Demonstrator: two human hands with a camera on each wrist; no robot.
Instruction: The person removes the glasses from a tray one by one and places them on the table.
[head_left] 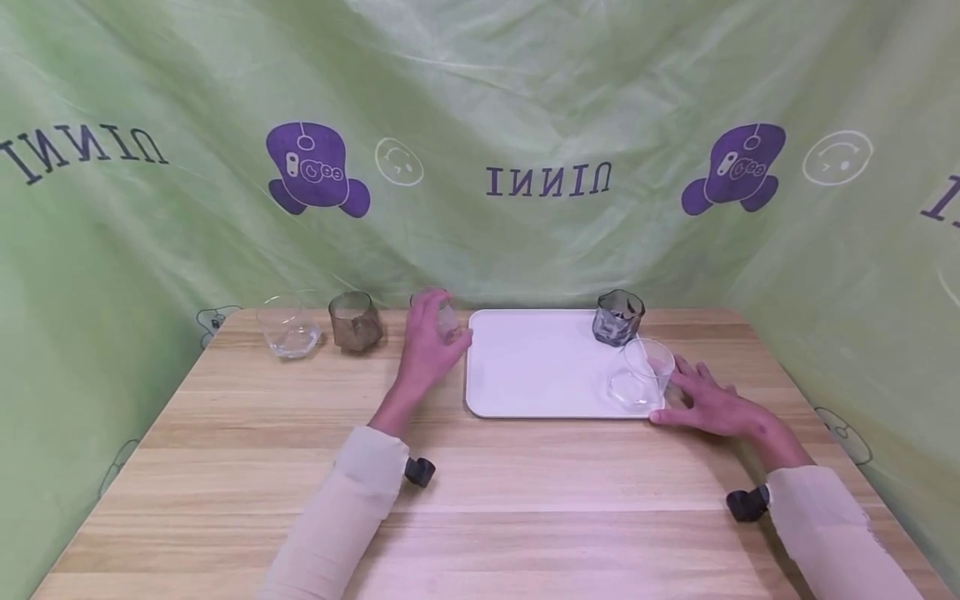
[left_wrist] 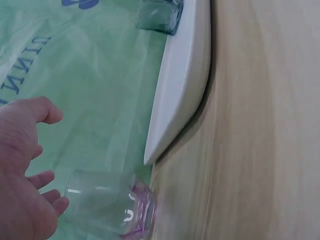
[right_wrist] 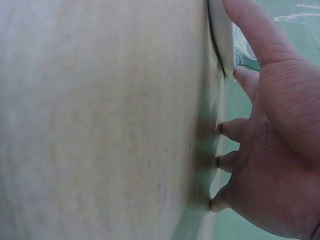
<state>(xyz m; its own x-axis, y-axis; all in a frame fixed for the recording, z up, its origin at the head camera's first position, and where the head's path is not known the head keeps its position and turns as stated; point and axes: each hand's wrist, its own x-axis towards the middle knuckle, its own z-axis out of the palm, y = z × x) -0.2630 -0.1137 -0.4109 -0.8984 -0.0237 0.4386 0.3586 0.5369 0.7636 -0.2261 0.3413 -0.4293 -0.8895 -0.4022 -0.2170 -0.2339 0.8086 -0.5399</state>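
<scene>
My left hand (head_left: 433,343) is at a clear glass with a pinkish base (left_wrist: 137,210), just left of the white tray (head_left: 540,362). In the left wrist view its thumb and fingers are spread apart, the lower fingertips right at the glass's rim. At the tray's near right corner lies my right hand (head_left: 716,408), its thumb at the tray's edge and its fingers spread, fingertips down at the tabletop in the right wrist view. Beside it a clear glass (head_left: 637,385) stands on the tray. A smoky grey glass (head_left: 618,321) stands behind that one, at the tray's far right.
To the left along the table's back stand a brown glass (head_left: 356,325) and, farther left, another clear glass (head_left: 292,340). A green printed curtain (head_left: 465,242) hangs behind and on both sides of the wooden table (head_left: 540,492).
</scene>
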